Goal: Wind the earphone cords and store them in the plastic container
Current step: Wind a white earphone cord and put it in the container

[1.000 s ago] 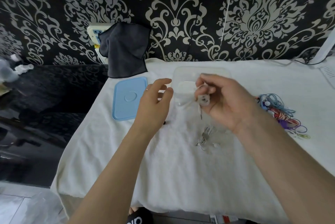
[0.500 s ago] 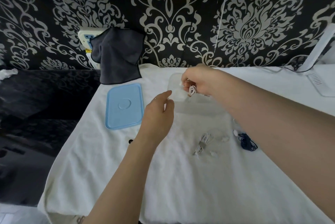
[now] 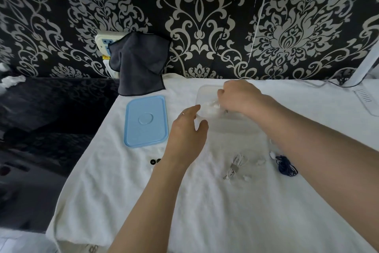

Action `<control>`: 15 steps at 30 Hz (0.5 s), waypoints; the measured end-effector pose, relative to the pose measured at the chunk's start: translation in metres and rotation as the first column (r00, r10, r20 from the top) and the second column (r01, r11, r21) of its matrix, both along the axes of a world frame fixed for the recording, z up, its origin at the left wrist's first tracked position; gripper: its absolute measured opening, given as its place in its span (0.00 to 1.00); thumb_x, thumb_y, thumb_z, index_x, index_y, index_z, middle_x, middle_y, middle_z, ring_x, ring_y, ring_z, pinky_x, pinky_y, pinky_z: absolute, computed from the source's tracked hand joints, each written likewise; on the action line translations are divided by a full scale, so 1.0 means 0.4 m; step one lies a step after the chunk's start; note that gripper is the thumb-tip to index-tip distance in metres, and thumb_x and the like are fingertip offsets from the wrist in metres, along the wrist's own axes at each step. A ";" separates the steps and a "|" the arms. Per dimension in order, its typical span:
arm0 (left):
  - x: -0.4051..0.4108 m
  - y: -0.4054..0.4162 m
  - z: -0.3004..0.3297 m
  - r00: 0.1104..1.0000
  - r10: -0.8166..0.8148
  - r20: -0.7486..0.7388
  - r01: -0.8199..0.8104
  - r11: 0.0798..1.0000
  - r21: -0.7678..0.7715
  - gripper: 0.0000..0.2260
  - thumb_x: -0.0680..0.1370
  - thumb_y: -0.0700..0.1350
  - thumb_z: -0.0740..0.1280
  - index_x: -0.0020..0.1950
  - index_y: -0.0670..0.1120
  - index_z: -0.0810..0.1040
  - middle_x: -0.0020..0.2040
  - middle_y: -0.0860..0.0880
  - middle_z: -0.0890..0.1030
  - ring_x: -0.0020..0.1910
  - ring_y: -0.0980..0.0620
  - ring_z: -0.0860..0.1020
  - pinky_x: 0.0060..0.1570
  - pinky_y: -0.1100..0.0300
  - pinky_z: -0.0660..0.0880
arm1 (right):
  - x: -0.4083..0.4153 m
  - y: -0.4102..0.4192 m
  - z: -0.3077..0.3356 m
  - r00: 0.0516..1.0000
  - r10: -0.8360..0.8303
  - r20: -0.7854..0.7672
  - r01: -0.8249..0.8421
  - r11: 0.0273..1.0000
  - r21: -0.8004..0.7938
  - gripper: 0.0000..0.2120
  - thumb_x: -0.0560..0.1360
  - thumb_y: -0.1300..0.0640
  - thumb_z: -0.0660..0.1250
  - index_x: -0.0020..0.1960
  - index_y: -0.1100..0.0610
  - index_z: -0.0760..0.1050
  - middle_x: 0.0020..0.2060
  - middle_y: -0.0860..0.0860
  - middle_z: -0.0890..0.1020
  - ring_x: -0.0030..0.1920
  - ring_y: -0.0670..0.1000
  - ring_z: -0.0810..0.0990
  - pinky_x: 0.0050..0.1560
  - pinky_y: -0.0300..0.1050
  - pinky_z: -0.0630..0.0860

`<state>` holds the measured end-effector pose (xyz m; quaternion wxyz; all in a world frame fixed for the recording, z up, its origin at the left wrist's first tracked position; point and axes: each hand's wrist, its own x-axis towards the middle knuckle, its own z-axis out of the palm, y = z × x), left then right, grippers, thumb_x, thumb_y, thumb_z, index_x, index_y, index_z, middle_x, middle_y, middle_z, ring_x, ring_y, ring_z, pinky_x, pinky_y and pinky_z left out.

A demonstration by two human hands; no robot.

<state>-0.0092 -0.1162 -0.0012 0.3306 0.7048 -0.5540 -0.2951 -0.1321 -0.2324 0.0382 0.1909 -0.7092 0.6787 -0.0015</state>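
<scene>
Reaching over the clear plastic container (image 3: 231,127), the right hand (image 3: 240,97) is held knuckles-up with its fingers curled downward into the container's left half; whether a white earphone cord (image 3: 209,108) seen there is pinched by them cannot be told, since the fingertips are hidden. The container stands toward the far edge of the white cloth-covered table (image 3: 205,211), near the middle. The left hand (image 3: 184,135) is held at the container's near-left corner, fingers loosely bent and slightly spread, the thumb close to the wall; contact cannot be confirmed. A wound white earphone bundle (image 3: 235,165) is laid on the cloth in front of the container, and a dark blue cord (image 3: 286,167) is seen just to its right, beside the right forearm. A light blue lid (image 3: 146,121) is laid flat toward the table's left edge, with a dark grey cloth (image 3: 139,64) hung behind it at the far edge.
</scene>
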 end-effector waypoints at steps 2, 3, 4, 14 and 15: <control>0.001 0.001 0.000 1.000 -0.005 -0.003 0.005 1.000 0.004 0.22 0.83 0.45 0.63 0.78 0.50 0.68 0.72 0.51 0.74 0.69 0.54 0.73 0.59 0.68 0.65 | -0.010 -0.008 0.014 0.991 -0.073 0.113 0.051 0.981 0.189 0.16 0.83 0.55 0.53 0.64 0.61 0.72 0.56 0.60 0.78 0.57 0.61 0.81 0.57 0.54 0.79; 0.001 0.001 -0.001 1.000 -0.008 -0.004 0.008 1.000 0.005 0.22 0.83 0.45 0.63 0.78 0.50 0.67 0.72 0.51 0.74 0.69 0.54 0.73 0.59 0.68 0.65 | -0.017 -0.010 0.017 0.974 -0.134 0.184 0.080 0.958 0.275 0.18 0.83 0.51 0.52 0.64 0.61 0.71 0.55 0.61 0.78 0.55 0.62 0.82 0.57 0.55 0.80; 0.002 0.001 -0.001 1.000 -0.010 -0.002 0.010 1.000 0.004 0.22 0.83 0.44 0.63 0.78 0.50 0.67 0.72 0.51 0.74 0.69 0.54 0.73 0.60 0.68 0.65 | -0.021 -0.011 0.016 0.945 -0.208 0.253 0.116 0.935 0.334 0.20 0.83 0.48 0.50 0.64 0.61 0.70 0.54 0.61 0.79 0.54 0.62 0.82 0.56 0.55 0.80; 0.003 0.001 -0.002 0.999 -0.024 0.037 0.025 1.000 -0.008 0.23 0.83 0.44 0.64 0.78 0.50 0.67 0.72 0.51 0.74 0.69 0.53 0.73 0.61 0.68 0.65 | 0.025 -0.001 -0.022 0.716 -0.335 0.613 0.021 0.888 0.460 0.23 0.83 0.48 0.52 0.56 0.66 0.77 0.58 0.64 0.80 0.51 0.61 0.82 0.61 0.56 0.79; 0.004 0.001 -0.003 0.999 -0.030 0.040 0.030 1.000 -0.005 0.23 0.83 0.44 0.64 0.78 0.50 0.67 0.73 0.51 0.74 0.69 0.53 0.73 0.61 0.68 0.65 | 0.032 -0.001 -0.024 0.721 -0.322 0.614 0.011 0.891 0.454 0.23 0.83 0.48 0.53 0.56 0.66 0.78 0.58 0.64 0.80 0.54 0.62 0.83 0.61 0.56 0.79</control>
